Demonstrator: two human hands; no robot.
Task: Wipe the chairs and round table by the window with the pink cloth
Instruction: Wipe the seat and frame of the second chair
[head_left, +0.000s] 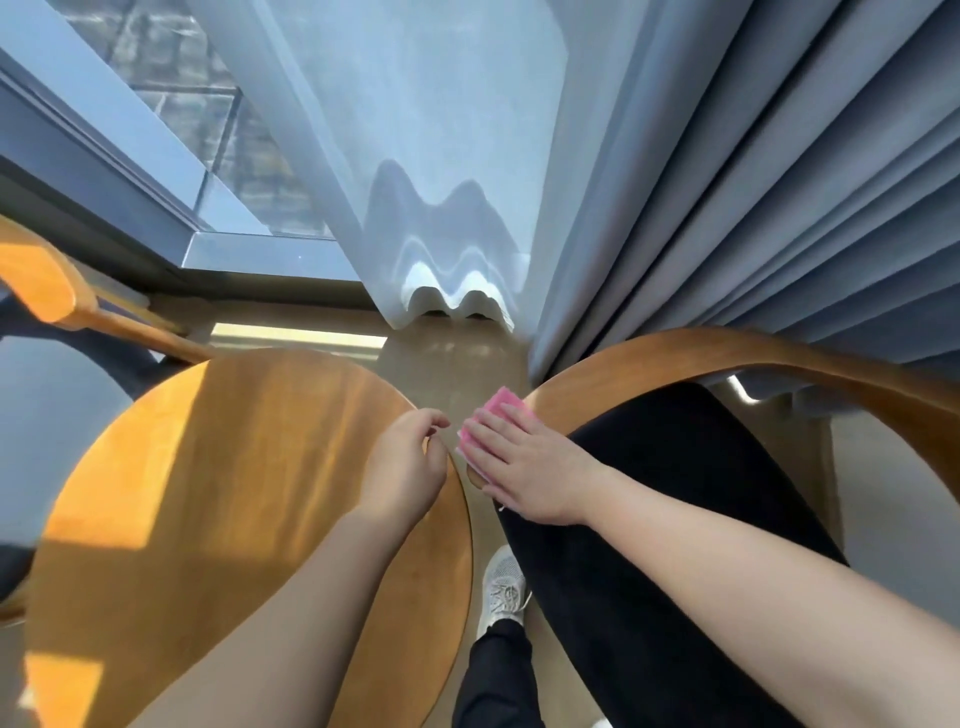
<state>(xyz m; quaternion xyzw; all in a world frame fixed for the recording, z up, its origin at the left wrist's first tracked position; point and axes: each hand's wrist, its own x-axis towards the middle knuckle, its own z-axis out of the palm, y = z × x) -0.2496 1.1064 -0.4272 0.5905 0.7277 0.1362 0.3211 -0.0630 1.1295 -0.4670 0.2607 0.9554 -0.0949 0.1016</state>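
Note:
The pink cloth (501, 409) lies on the near end of the curved wooden arm of the right chair (727, 358), which has a black seat cushion. My right hand (524, 470) presses flat on the cloth with straight fingers. My left hand (408, 467) hovers over the right edge of the round wooden table (218, 467), its fingers loosely curled and holding nothing. A second wooden chair (47, 280) with a dark cushion stands at the far left behind the table.
A sheer white curtain (415, 156) and grey drapes (753, 182) hang right behind the chair. The window frame (130, 171) runs along the back left. My shoe (503, 584) stands on the floor in the narrow gap between table and chair.

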